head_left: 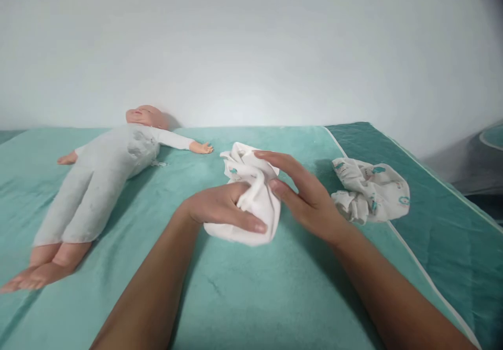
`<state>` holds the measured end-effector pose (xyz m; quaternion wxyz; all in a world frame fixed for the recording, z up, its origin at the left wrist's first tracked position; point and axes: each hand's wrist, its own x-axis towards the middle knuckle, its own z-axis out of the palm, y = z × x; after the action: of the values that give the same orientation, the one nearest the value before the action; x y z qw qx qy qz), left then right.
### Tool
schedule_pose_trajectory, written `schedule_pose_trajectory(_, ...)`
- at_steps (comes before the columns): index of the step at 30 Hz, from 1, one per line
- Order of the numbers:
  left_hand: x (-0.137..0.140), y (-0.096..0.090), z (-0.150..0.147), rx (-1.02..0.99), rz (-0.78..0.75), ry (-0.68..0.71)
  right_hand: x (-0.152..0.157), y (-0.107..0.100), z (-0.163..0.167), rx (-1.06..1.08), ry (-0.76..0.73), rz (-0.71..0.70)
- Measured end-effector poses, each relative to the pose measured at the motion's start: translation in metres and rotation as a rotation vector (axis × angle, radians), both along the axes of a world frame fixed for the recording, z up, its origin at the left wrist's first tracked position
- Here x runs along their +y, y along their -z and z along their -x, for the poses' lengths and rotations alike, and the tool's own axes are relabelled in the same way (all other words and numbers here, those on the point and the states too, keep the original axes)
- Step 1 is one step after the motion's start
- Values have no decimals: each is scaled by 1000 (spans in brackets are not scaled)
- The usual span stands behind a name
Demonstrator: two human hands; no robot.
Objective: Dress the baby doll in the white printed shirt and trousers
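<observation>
A bunched white diaper (257,195) with small teal prints is between my two hands, just above the green bed cover. My left hand (228,208) is closed on it from the left, its thumb lying over the front and its other fingers hidden in the folds. From the right, my right hand (302,190) holds the upper edge, with the fingers over the top and the thumb against the side. To the right lies a second crumpled diaper (373,190), white with teal prints and a ruffled edge; neither hand touches it.
A baby doll (106,177) in a white suit lies on its back at the left, one arm stretched toward the diaper. The green bed cover (251,297) has a darker border (440,224) on the right. A white wall (251,51) stands behind.
</observation>
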<state>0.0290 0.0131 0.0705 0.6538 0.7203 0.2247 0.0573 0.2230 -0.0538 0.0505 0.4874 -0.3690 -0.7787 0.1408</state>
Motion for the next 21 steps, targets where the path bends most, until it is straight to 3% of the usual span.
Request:
schedule_pose_trajectory(5, -2, -5, -12, 270, -266, 283, 6, 7, 5, -363, -81, -2)
schedule_pose_trajectory(8, -1, -2, -11, 218, -265, 245, 8, 11, 0, -433, 42, -41)
schedule_pose_trajectory(12, 2, 1, -4, 131, -142, 123, 4, 9, -13, -234, 362, -207)
schedule_pose_trajectory(14, 3, 3, -2, 115, -144, -17, 2, 6, -20, -98, 525, -323)
schedule_pose_trajectory(17, 7, 8, -4, -8, -295, -384, 4, 2, -32, 90, 710, -408)
schedule_pose_trajectory(21, 17, 18, -8, -282, -531, -970, 16, 10, -33, 392, 801, -175)
